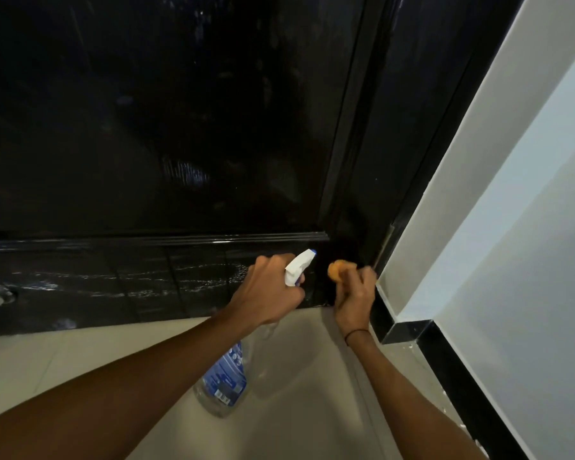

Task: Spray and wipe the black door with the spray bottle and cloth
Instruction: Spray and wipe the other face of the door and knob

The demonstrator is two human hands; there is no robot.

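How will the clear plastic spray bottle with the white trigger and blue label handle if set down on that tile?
The clear plastic spray bottle looks mostly empty, so probably light and top-heavy under its white trigger head. It is tall and narrow, so likely to tip if nudged. The left hand grips its neck beside the wet black door; smooth plastic may be slippery.

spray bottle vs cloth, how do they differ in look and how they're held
The spray bottle is clear with a white trigger head and blue label; the cloth is orange. The bottle is gripped at its neck by the left hand, body hanging below; the cloth is bunched in the right hand, mostly hidden. The bottle is much larger. Both are held near the door's lower right corner.
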